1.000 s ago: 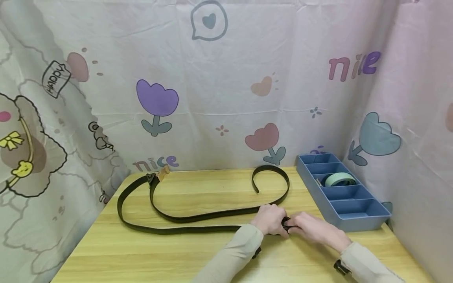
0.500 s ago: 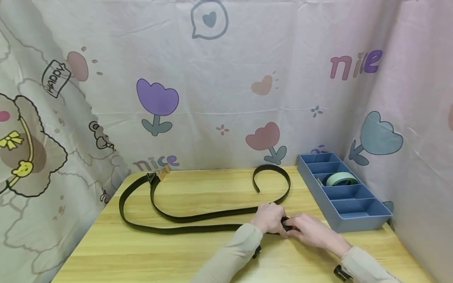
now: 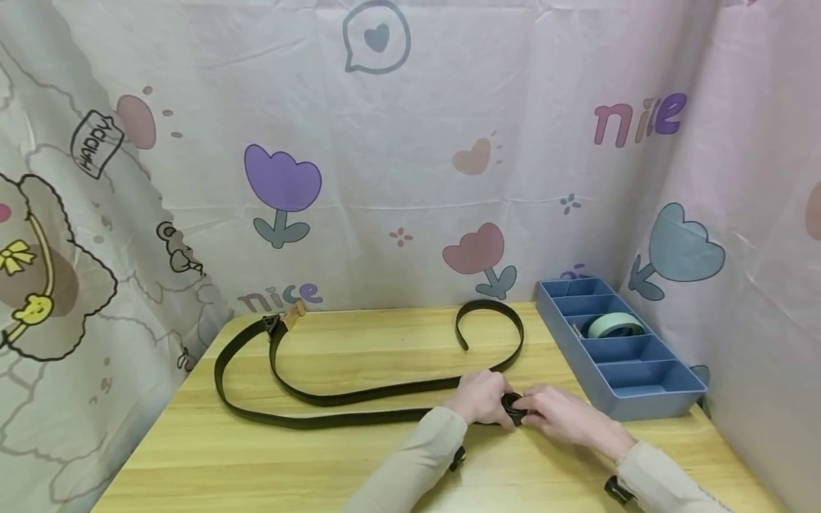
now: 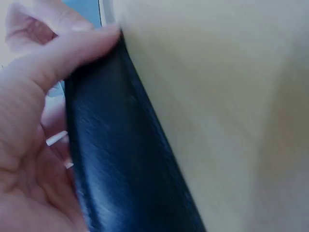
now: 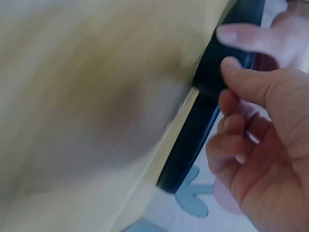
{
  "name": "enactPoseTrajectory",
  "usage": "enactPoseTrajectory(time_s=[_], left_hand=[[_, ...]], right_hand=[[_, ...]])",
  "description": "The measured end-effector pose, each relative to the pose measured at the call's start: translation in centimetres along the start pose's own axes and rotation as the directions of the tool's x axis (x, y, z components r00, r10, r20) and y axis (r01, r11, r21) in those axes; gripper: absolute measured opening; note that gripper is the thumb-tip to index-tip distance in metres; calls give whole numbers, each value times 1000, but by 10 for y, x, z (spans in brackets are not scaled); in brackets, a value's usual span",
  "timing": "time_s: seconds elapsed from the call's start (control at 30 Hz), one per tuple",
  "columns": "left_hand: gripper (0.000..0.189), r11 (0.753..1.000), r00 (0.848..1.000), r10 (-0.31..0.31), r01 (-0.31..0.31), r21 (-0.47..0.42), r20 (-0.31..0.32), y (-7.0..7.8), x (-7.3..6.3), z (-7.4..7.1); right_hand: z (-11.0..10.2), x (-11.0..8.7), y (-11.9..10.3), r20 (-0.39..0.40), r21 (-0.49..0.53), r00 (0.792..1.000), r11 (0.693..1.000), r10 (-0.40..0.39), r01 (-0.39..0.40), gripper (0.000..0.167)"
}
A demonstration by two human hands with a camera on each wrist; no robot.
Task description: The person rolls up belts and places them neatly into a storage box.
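A black belt [image 3: 346, 419] runs along the table from its small rolled-up coil [image 3: 513, 407] at the right to a dark buckle [image 3: 271, 324] at the back left. My left hand [image 3: 482, 396] grips the strap just left of the coil; in the left wrist view its thumb [image 4: 82, 50] lies across the strap [image 4: 116, 145], with the fingers behind. From the right, my right hand [image 3: 567, 417] pinches the coil, its thumb [image 5: 246, 79] against the black leather [image 5: 212, 72] in the right wrist view. Both thumbs are close together there.
A second length of black strap [image 3: 391, 390] lies behind, curling into an open loop [image 3: 521, 331] at the back. Next to the buckle is a tan tab [image 3: 295, 313]. A blue divided tray [image 3: 609, 399] at the right holds a pale green roll [image 3: 616, 325]. Patterned cloth [image 3: 385, 142] hangs behind.
The coil between my hands shows more plainly, my left hand having shifted slightly left. Both hands keep their hold; the rest of the belt lies almost as before.
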State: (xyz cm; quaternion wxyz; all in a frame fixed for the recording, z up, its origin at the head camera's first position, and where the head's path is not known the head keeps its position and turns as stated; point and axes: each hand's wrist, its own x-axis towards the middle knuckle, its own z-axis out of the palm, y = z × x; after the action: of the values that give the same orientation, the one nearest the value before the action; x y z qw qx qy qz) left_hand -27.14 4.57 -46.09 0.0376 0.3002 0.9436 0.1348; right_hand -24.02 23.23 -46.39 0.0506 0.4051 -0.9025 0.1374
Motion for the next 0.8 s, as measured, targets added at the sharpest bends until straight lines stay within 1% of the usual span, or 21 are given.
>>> enactPoseTrajectory(time_s=[0.07,0.1,0.17,0.2,0.27,0.37,0.4,0.47,0.53,0.57,0.67,0.73,0.8], left_hand=[[25,999,999,-40,39,-8,-26,1,-2,0],[24,999,998,-50,49,-16,-31,1,-2,0],[24,999,999,-32,32,-11,-33,-1,-3,0],[27,1000,1000,-13,13,-10,-22,-2,-3,0],[39,999,999,35,-34,-20,22,-6,-3,-2],[64,994,990,97,-92,-54,100,-11,-2,-6],[71,993,987,101,-93,-72,121,-12,-2,-8],[71,993,985,96,-84,-89,140,-13,-1,-8],[68,994,990,79,-70,-79,120,-13,1,-7],[66,995,992,70,-62,-72,105,-12,1,-7],[62,998,998,36,-34,-51,47,-11,2,-5],[51,999,999,31,-30,-42,16,-10,3,-4],[40,999,999,42,-42,-30,3,-11,3,-3]], right_hand=[[2,3,-5,-13,-1,999,999,40,-40,15],[2,4,-8,-19,1,998,999,52,-52,14],[3,5,-10,-29,8,998,998,57,-57,13],[3,5,-9,-27,13,998,999,53,-53,12],[3,4,-6,-13,21,999,999,41,-41,10],[1,1,2,-1,29,1000,1000,-6,6,16],[1,1,5,-2,30,1000,999,-29,29,18],[0,0,8,-5,32,998,997,-69,69,19],[0,1,8,-7,30,996,996,-84,84,18],[1,2,7,-9,18,997,997,-77,77,16],[2,7,-1,-26,-29,999,999,-25,24,11],[4,9,-7,-40,-43,999,999,17,-19,11],[5,11,-10,-46,-34,998,999,39,-40,12]])
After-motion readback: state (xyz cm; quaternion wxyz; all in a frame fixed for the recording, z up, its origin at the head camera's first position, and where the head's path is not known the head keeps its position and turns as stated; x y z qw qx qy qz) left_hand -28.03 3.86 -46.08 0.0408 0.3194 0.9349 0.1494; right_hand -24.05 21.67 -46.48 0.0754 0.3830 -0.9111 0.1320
